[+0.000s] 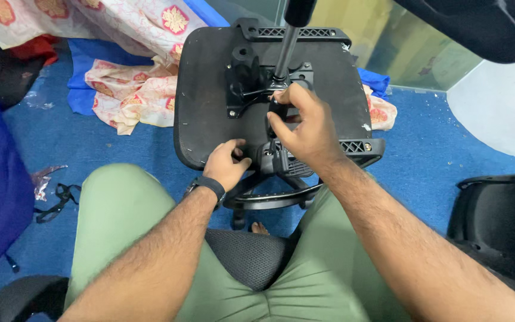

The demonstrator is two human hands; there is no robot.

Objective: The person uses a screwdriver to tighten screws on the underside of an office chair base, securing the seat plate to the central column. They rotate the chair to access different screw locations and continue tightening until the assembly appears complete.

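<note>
The upturned chair seat (pixel 210 107) was matte black, as were its mounting plate (pixel 251 80) and armrest bracket (pixel 359 149). The gas-lift column (pixel 286 50) was grey. The carpet (pixel 126 149) was deep blue. The cloth (pixel 132 89) was cream with red-and-gold floral medallions. The trousers (pixel 120 220) were pale green, and the wristband (pixel 208 185) was black.

The right hand (pixel 308 128) covers whatever small black part its fingers close around on the underside of the upturned chair seat (pixel 210 89), so that part's shape cannot be told. The gas cylinder (pixel 287 45) runs out past the top edge. The left hand (pixel 226 164) hides the seat's near rim, and both forearms are cut off below.
</note>
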